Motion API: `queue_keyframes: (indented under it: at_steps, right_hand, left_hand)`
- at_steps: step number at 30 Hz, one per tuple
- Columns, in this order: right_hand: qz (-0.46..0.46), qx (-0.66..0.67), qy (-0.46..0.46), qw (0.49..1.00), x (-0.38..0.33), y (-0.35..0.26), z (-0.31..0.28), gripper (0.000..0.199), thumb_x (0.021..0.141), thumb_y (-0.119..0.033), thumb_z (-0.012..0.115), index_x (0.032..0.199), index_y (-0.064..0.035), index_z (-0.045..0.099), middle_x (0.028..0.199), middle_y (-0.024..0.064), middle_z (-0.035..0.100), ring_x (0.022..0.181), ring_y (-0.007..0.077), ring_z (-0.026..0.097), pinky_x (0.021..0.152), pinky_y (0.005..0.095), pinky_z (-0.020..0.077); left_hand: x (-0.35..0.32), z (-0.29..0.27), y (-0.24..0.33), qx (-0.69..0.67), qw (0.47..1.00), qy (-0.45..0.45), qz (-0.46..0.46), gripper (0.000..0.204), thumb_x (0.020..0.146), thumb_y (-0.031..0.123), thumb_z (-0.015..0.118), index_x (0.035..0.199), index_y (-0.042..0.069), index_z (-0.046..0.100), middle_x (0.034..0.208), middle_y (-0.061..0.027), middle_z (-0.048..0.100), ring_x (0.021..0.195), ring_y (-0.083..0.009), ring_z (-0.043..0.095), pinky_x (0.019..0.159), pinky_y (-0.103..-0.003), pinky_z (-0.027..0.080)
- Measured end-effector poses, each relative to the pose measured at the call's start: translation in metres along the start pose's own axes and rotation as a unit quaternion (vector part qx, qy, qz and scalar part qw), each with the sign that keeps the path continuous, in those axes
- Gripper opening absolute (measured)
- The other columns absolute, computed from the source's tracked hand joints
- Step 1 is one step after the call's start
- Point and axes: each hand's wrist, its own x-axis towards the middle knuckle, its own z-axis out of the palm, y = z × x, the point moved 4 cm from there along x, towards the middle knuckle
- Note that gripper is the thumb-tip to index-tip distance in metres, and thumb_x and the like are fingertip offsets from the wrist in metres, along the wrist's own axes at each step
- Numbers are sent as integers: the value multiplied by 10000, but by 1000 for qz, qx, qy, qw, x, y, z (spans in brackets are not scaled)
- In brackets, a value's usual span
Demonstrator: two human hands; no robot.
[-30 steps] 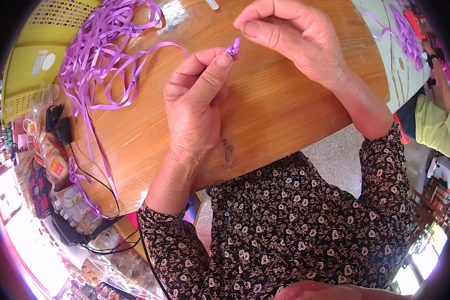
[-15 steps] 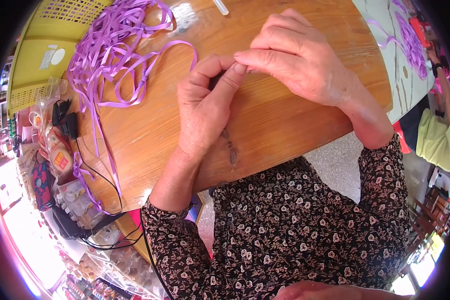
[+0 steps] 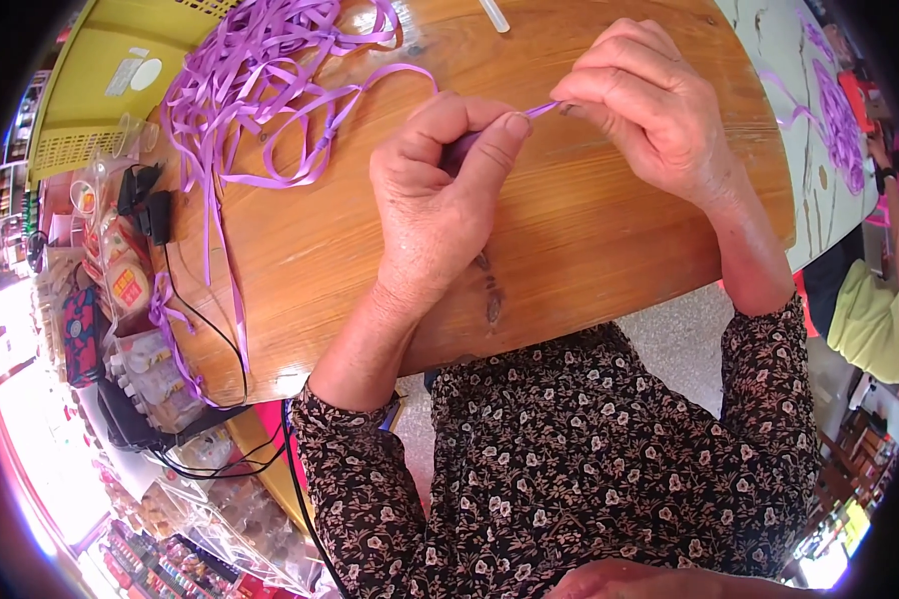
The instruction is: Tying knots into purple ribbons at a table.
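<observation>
A purple ribbon (image 3: 540, 110) is stretched in a short taut stretch between my two hands above the wooden table. My left hand (image 3: 445, 175) is closed on it, thumb pressed against the curled forefinger. From behind that hand the ribbon loops back toward a tangled purple pile (image 3: 270, 70) at the far left. My right hand (image 3: 659, 115) pinches the ribbon's other part between thumb and forefinger, its remaining fingers curled. What lies inside the left palm is mostly hidden.
A yellow-green plastic basket (image 3: 75, 110) stands at the left beside clear cups, a black plug and cable (image 3: 158, 215), and packaged goods. A small clear tube (image 3: 494, 14) lies at the table's far side. On a white marbled table (image 3: 809, 190) at right lies more purple ribbon, near another person's arm.
My hands, which were touching, have drawn apart, the right one moving right. A taut piece of ribbon now shows between them. The whole view has shifted slightly.
</observation>
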Motion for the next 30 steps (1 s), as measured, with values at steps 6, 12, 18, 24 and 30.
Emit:
queue_keyframes:
  at_steps: [6, 12, 18, 24, 30]
  right_hand:
    - [22, 65, 7, 998, 2, 0, 2, 189, 728, -28, 711, 910, -38, 660, 822, 50, 608, 758, 201, 573, 668, 300, 446]
    - [48, 129, 32, 990, -7, 13, 4, 186, 782, -78, 699, 956, -32, 651, 836, 40, 632, 790, 140, 609, 706, 266, 491]
    - [129, 202, 12, 971, -9, 14, 10, 328, 705, -86, 748, 1017, -38, 658, 886, 66, 630, 827, 204, 607, 737, 301, 481]
    - [168, 269, 16, 948, -13, 14, 19, 304, 728, -105, 741, 1013, -42, 658, 858, 58, 635, 814, 181, 612, 718, 292, 476]
    - [158, 302, 50, 939, -11, 10, 18, 270, 742, -95, 734, 997, -44, 663, 841, 53, 644, 770, 176, 622, 698, 284, 482]
  left_hand:
    - [-1, -3, 4, -32, 999, 11, -12, 46, 834, 24, 667, 805, -9, 654, 686, 62, 526, 610, -4, 430, 537, -162, 349]
    - [2, -5, 2, -124, 991, -1, -52, 34, 859, 32, 637, 857, 15, 666, 735, 53, 584, 599, 3, 421, 526, -150, 323]
    - [1, -6, 1, -187, 979, -7, -75, 71, 883, 73, 611, 873, 22, 660, 755, 39, 611, 540, -2, 341, 479, -167, 250]
    - [-1, -2, -3, -213, 972, -23, -93, 68, 883, 76, 613, 861, 26, 654, 750, 36, 611, 532, -5, 328, 469, -178, 233]
    - [-1, 0, -3, -179, 979, -16, -97, 77, 889, 85, 608, 875, 26, 657, 755, 35, 611, 543, -8, 345, 480, -176, 248]
